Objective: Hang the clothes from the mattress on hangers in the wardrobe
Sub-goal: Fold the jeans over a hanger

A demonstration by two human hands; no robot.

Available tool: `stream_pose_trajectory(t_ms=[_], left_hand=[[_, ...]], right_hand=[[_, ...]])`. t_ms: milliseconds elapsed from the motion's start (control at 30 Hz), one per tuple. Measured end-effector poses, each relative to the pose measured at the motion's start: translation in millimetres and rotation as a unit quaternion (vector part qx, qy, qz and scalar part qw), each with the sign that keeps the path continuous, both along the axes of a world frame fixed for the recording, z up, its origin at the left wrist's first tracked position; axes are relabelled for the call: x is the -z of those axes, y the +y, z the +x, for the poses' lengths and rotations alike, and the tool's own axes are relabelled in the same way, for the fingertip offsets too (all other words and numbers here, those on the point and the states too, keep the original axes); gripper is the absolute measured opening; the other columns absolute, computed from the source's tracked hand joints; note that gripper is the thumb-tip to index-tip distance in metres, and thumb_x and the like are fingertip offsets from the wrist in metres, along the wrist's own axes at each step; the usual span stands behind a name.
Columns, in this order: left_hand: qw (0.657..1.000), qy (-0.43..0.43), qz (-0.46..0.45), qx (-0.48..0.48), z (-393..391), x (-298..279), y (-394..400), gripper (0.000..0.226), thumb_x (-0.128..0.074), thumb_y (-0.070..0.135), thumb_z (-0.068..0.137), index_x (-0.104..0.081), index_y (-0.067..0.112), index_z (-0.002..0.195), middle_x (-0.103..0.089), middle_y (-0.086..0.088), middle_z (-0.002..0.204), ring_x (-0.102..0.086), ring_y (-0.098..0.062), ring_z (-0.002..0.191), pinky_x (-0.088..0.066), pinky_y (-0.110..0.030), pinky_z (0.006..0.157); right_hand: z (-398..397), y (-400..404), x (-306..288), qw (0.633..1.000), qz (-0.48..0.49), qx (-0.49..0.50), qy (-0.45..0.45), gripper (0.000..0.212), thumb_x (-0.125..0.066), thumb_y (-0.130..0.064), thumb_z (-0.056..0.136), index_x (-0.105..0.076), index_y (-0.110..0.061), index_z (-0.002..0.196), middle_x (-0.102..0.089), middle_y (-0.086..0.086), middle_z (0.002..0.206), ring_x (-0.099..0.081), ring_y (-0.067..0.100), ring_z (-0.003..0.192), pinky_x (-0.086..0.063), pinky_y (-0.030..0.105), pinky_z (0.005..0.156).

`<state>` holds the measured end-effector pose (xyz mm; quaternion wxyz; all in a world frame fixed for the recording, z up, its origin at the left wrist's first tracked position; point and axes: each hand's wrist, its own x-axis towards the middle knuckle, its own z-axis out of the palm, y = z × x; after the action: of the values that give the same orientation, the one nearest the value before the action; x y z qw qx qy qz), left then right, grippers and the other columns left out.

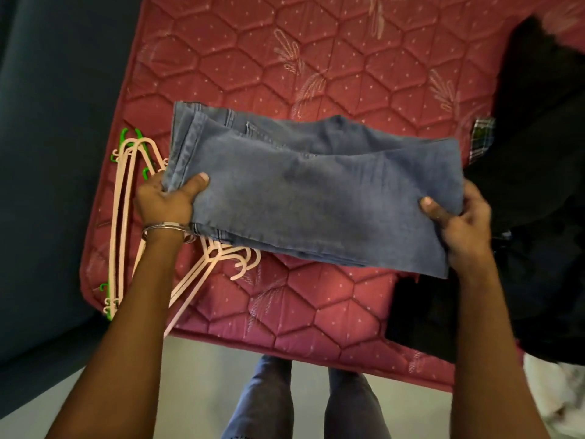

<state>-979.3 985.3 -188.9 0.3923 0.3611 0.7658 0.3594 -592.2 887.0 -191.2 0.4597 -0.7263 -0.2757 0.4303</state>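
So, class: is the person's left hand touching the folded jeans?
Touching. The head view shows the left hand gripping the left end of the folded jeans, its thumb lying on top of the denim and its fingers curled under the edge.

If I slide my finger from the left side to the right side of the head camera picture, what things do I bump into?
Pink and green hangers → left hand → folded jeans → right hand → dark clothes pile.

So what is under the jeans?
Under the jeans, pink hangers lie on the mattress, hooks showing below the denim. How many hangers, or anything else there, stays covered.
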Motion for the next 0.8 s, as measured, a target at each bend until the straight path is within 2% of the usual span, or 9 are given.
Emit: stream_pose_trajectory(t_ms=[100, 167, 233, 333, 400, 500, 600, 700, 800], left_hand=[[0.996, -0.071, 0.046, 0.01, 16.4, -7.4, 2.2, 0.018, -0.082, 0.013, 0.069, -0.07, 0.021, 0.08, -0.071, 0.008, 0.084, -0.069, -0.012, 0.074, -0.057, -0.027, 0.065], [0.996, -0.092, 0.01, 0.013, 32.1, 11.4, 5.2, 0.016, -0.082, 0.013, 0.07, -0.069, 0.019, 0.078, -0.071, 0.005, 0.08, -0.068, -0.012, 0.069, -0.057, -0.028, 0.062], [0.995, -0.059, -0.074, 0.041, 40.4, 45.2, 4.1, 0.027, -0.084, 0.03, 0.065, -0.07, 0.014, 0.081, -0.071, -0.005, 0.084, -0.068, -0.023, 0.074, -0.058, -0.038, 0.067], [0.964, 0.057, -0.208, 0.156, 35.3, 89.6, -8.1, 0.054, -0.078, 0.05, 0.067, -0.07, 0.009, 0.101, -0.071, -0.014, 0.1, -0.067, -0.032, 0.091, -0.054, -0.045, 0.083], [0.965, 0.059, -0.193, 0.165, 27.6, 96.4, -15.4, 0.052, -0.074, 0.049, 0.072, -0.069, 0.011, 0.108, -0.071, -0.012, 0.1, -0.066, -0.03, 0.094, -0.052, -0.044, 0.088], [0.981, 0.043, -0.124, 0.142, 14.6, 85.9, -26.0, 0.037, -0.07, 0.036, 0.082, -0.068, 0.01, 0.109, -0.066, -0.005, 0.088, -0.063, -0.019, 0.079, -0.052, -0.036, 0.083], [0.996, 0.023, -0.053, 0.066, -9.5, 81.5, -39.4, 0.006, -0.065, 0.02, 0.088, -0.07, 0.02, 0.091, -0.069, 0.007, 0.068, -0.062, -0.01, 0.062, -0.054, -0.038, 0.071], [0.999, 0.005, -0.037, -0.034, -36.9, 80.2, -50.9, 0.009, -0.061, 0.016, 0.087, -0.07, 0.014, 0.09, -0.068, -0.003, 0.071, -0.061, -0.017, 0.059, -0.053, -0.036, 0.064], [0.995, -0.003, -0.04, -0.087, -59.4, 75.5, -64.3, 0.011, -0.056, 0.006, 0.089, -0.067, 0.008, 0.091, -0.066, -0.009, 0.073, -0.059, -0.012, 0.053, -0.052, -0.027, 0.057]], right_hand=[[33.1, -12.4, -22.1, 0.999, 0.029, 0.021, -0.012, 0.034, -0.066, 0.002, 0.084, -0.056, -0.016, 0.111, -0.068, -0.008, 0.104, -0.065, 0.004, 0.092, -0.053, 0.019, 0.074], [50.7, -18.3, -9.5, 0.999, -0.009, 0.02, -0.047, 0.038, -0.07, -0.004, 0.083, -0.054, -0.014, 0.116, -0.066, -0.002, 0.11, -0.065, 0.005, 0.094, -0.054, 0.02, 0.076], [60.4, -24.1, 19.1, 0.989, -0.088, 0.004, -0.116, 0.051, -0.078, -0.02, 0.078, -0.053, -0.012, 0.122, -0.065, 0.01, 0.116, -0.065, 0.015, 0.096, -0.056, 0.03, 0.081], [63.2, -39.0, 66.1, 0.934, -0.236, -0.032, -0.267, 0.067, -0.075, -0.027, 0.082, -0.041, -0.004, 0.134, -0.058, 0.028, 0.12, -0.058, 0.043, 0.108, -0.047, 0.048, 0.092], [51.2, -41.7, 80.6, 0.885, -0.285, -0.04, -0.366, 0.064, -0.069, -0.025, 0.086, -0.037, -0.003, 0.137, -0.052, 0.032, 0.124, -0.049, 0.049, 0.115, -0.04, 0.056, 0.096], [18.0, -36.6, 76.8, 0.792, -0.297, -0.024, -0.532, 0.054, -0.061, -0.012, 0.084, -0.041, -0.009, 0.134, -0.044, 0.028, 0.127, -0.04, 0.046, 0.118, -0.031, 0.057, 0.095], [-41.1, -29.7, 70.8, 0.847, -0.162, -0.069, -0.501, 0.042, -0.055, -0.006, 0.076, -0.058, -0.008, 0.118, -0.053, 0.025, 0.113, -0.048, 0.045, 0.104, -0.035, 0.047, 0.085], [-123.2, -27.3, 71.9, 0.9, 0.049, -0.198, -0.385, 0.022, -0.05, -0.006, 0.078, -0.069, 0.0, 0.088, -0.065, 0.022, 0.084, -0.064, 0.04, 0.076, -0.039, 0.036, 0.074], [-220.3, -13.5, 70.1, 0.898, 0.112, -0.33, -0.268, 0.013, -0.059, -0.003, 0.074, -0.071, 0.0, 0.079, -0.069, 0.017, 0.074, -0.067, 0.031, 0.065, -0.046, 0.03, 0.063]])
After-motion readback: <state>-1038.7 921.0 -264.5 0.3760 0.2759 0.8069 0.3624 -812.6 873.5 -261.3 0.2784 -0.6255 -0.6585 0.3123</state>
